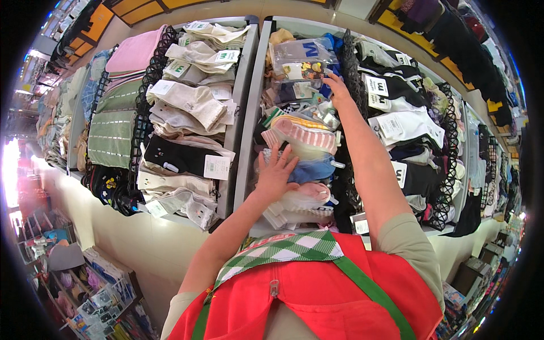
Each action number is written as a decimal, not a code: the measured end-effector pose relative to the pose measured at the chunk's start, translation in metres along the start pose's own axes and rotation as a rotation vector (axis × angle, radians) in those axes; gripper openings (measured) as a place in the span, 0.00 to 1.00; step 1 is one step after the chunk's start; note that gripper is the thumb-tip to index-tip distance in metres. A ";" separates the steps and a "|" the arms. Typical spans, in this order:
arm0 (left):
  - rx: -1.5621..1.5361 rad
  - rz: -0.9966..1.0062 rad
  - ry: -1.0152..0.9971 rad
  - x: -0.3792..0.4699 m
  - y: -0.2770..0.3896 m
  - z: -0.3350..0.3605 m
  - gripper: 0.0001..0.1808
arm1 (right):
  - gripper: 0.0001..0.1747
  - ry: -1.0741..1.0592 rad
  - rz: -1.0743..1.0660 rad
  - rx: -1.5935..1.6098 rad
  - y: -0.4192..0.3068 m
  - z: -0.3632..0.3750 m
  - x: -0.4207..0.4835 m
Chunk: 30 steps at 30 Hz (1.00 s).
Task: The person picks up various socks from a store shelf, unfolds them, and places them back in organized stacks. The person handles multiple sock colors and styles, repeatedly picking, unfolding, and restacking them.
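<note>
My left hand (274,175) lies spread over small socks in a display bin, its fingertips just below a pink-and-white striped pair of socks (304,137). Close to its fingers are blue socks (315,170) with a white plastic tag. Pale pink socks (312,193) sit by the thumb side. Farther up the same bin, my right hand (338,91) reaches to the right edge of clear-wrapped packs. Its fingertips meet a pack with a colourful cartoon print (312,70); whether they grip it is not visible. Above that lies a clear bag (304,50) with a blue letter.
A black mesh divider (353,72) separates this bin from black and white socks (406,127). Left of the grey bin rim (250,127) are cream socks (193,104) and folded green textiles (112,140). A rack of packaged goods (100,301) stands at lower left.
</note>
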<state>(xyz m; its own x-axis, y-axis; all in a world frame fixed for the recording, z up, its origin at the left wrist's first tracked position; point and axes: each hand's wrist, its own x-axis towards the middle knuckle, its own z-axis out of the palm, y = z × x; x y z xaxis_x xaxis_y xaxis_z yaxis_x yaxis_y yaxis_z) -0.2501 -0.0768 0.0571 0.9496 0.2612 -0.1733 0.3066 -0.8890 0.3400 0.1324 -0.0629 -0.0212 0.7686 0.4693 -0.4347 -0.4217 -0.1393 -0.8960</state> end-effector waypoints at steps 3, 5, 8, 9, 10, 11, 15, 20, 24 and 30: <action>-0.015 -0.005 0.007 0.000 0.000 0.001 0.46 | 0.30 -0.003 0.020 0.273 -0.006 -0.002 0.003; -0.032 -0.010 0.003 0.000 0.000 0.002 0.46 | 0.24 -0.002 -0.105 0.336 -0.018 -0.005 -0.010; -0.054 -0.014 -0.020 0.001 0.000 -0.001 0.46 | 0.22 -0.031 -0.343 0.467 -0.050 -0.008 -0.044; -0.061 -0.019 -0.045 0.001 0.000 -0.003 0.45 | 0.22 -0.054 -0.407 0.491 -0.063 -0.012 -0.059; -0.071 -0.013 -0.043 0.001 0.000 -0.005 0.45 | 0.21 -0.032 -0.448 0.524 -0.078 -0.013 -0.071; -0.084 -0.013 -0.058 0.001 0.000 -0.007 0.44 | 0.21 -0.020 -0.499 0.560 -0.093 -0.013 -0.083; -0.135 -0.017 -0.073 0.003 0.003 -0.016 0.39 | 0.18 -0.270 -0.563 0.678 -0.133 -0.018 -0.129; -0.165 -0.034 -0.099 0.007 0.006 -0.027 0.33 | 0.12 -0.572 -0.497 0.805 -0.155 -0.016 -0.167; -0.173 -0.031 -0.052 0.007 0.009 -0.033 0.31 | 0.15 -0.595 -0.515 0.660 -0.159 -0.013 -0.192; -0.231 -0.029 0.029 0.000 0.014 -0.034 0.29 | 0.24 -0.589 -0.334 0.139 -0.153 0.019 -0.190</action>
<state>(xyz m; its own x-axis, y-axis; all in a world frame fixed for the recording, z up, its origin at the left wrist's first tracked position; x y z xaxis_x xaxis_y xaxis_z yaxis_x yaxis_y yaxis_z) -0.2436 -0.0768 0.0929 0.9407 0.2990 -0.1604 0.3372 -0.7721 0.5386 0.0421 -0.1141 0.2006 0.4956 0.8683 0.0192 -0.2962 0.1898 -0.9361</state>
